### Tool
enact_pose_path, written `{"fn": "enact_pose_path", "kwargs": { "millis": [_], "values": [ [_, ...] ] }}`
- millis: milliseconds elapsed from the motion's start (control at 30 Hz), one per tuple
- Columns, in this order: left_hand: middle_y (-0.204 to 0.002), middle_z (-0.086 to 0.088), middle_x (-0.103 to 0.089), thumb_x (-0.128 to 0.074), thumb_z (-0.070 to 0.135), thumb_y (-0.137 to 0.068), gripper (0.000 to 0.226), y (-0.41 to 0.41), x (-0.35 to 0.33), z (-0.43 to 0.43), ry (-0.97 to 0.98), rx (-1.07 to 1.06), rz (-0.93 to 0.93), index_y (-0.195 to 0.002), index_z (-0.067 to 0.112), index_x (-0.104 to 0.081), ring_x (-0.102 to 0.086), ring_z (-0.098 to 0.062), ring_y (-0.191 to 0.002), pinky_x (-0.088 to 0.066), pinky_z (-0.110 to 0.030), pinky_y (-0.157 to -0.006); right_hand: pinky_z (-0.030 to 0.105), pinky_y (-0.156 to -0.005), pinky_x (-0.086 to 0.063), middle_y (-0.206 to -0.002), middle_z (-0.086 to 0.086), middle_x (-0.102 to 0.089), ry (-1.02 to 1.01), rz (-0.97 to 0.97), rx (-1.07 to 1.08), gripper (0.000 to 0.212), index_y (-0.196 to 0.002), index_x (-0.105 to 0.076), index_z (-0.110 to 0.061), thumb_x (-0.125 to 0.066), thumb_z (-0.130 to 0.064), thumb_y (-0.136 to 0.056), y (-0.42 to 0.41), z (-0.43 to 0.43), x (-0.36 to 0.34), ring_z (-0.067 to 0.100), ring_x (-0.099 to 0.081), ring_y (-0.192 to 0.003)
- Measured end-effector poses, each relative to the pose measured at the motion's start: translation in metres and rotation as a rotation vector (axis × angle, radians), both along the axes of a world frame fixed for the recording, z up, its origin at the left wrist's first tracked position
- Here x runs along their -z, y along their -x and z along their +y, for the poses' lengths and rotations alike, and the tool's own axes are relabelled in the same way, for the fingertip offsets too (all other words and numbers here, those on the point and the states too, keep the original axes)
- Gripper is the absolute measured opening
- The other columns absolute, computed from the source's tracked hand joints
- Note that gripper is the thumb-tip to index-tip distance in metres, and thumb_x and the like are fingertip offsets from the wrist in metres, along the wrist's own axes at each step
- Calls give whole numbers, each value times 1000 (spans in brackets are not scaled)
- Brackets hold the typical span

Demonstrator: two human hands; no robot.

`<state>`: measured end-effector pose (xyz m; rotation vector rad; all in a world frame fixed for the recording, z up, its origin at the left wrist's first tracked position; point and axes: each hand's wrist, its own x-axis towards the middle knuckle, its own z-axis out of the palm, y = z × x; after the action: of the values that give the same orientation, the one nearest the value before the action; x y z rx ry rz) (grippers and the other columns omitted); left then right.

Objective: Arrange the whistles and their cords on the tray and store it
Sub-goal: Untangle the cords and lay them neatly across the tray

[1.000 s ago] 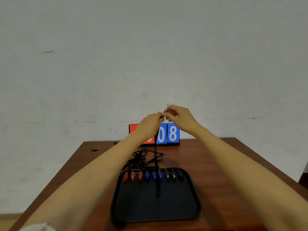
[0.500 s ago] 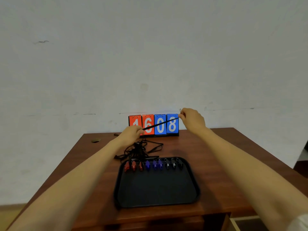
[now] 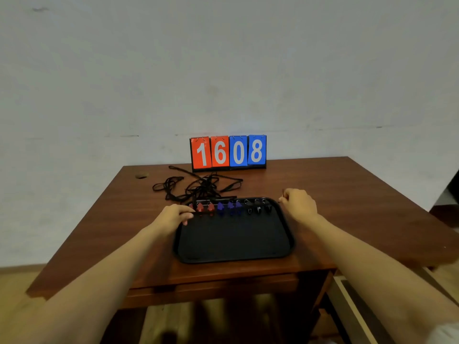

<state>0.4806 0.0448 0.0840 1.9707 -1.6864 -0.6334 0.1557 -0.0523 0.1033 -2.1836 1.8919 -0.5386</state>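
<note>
A black plastic tray [image 3: 233,254], rectangular with rounded corners and a raised lip, sits on the near half of a reddish-brown wooden table [image 3: 347,194]. The left hand [image 3: 173,216] rests on the tray's far-left rim, fingers curled down onto a thin black cord [image 3: 206,214] lying across the tray's back part. The right hand [image 3: 299,206] hovers just beyond the tray's right rim, loosely closed, pinching something small and thin; what it is cannot be made out. Along the tray's far edge stands a row of small whistles [image 3: 231,208]: red, then blue, then black, each with a wire ring. Behind the tray lies a tangle of black cords [image 3: 198,187], and farther back a flip scoreboard [image 3: 228,152] reads 1608.
</note>
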Motion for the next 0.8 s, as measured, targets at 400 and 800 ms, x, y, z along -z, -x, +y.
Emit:
{"fn": "enact_pose_path", "kwargs": {
  "millis": [400, 800],
  "values": [
    [-107, -4, -49, -39, 29, -101, 39, 2, 54, 12, -191, 50, -235, -134, 12, -52, -49, -25, -115, -36, -33, -100, 27, -54, -40, -75, 4, -59, -150, -63, 129, 22, -74, -52, -16, -58, -26, -93, 28, 26, 66, 25, -57, -68],
    [-130, -2, -53, -50, 27, -96, 33, 4, 81, 16, -33, -50, -460, -129, 25, -57, -43, -25, -125, -32, -39, -102, 32, -64, -43, -98, 5, -55, -135, -195, 142, 29, -67, -46, -22, -60, -28, -92, 33, 25, 91, 24, -55, -78]
  ]
}}
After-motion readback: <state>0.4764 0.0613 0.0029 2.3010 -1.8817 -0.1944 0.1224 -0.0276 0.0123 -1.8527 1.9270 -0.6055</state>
